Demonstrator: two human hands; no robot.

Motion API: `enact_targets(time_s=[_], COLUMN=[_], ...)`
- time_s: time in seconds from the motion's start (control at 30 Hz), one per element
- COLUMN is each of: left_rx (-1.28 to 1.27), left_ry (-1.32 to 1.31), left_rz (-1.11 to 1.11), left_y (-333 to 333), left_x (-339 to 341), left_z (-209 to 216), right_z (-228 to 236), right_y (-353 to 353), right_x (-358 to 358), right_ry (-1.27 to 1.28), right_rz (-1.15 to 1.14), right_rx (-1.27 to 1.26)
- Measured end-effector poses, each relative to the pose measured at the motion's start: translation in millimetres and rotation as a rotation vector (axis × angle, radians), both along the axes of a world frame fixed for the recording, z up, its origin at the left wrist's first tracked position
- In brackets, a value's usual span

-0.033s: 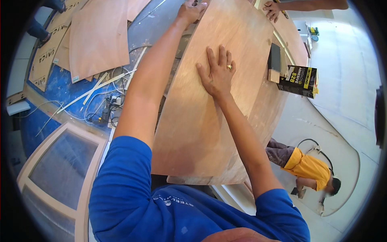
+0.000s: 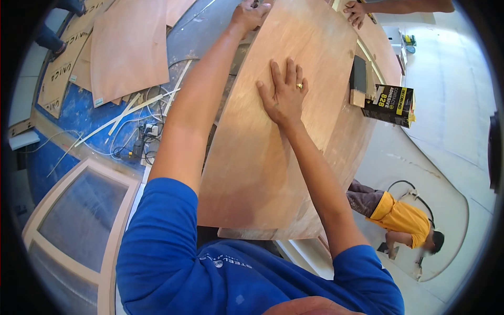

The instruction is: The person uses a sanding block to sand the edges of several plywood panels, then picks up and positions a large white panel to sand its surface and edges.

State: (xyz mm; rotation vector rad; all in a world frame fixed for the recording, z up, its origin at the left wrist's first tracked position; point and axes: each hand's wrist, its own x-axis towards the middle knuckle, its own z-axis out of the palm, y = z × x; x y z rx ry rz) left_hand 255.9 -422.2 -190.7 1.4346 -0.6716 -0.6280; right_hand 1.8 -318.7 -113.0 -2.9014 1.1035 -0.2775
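Right hand: open, palm down, fingers and thumb spread on the upper face of the wooden panel; nothing gripped. Gold ring on one finger. Left hand: up at the far end, beside the panel's left edge, fingers bent. Something small and dark showed at those fingers, too cut off to identify; couldn't tell if they gripped it or the panel edge.

Panel lay in front of the person's torso, over a second board that stuck out on the right and at the near end. Far end of the panel ran out of frame; right forearm covered a strip of it.

Co-worker's hand was at top right, on the boards past the panel; arm cropped. Dark-topped block and black-and-yellow container sat right of the panel. Container's underside was hidden.
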Motion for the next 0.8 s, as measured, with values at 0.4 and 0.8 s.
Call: enact_targets(time_s=[0.4,0.8], left_rx=[-0.081,0.175], left_ry=[0.082,0.246], left_rz=[0.014,-0.095], left_y=[72.3,263.4], left_x=[-23.8,-102.1], left_z=[-25.0,-23.7], right_z=[1.3,4.2], right_y=[4.0,1.8], right_x=[8.1,4.1], right_ry=[0.069,0.060], right_rz=[-0.028,-0.122], right_rx=[-0.011,0.064])
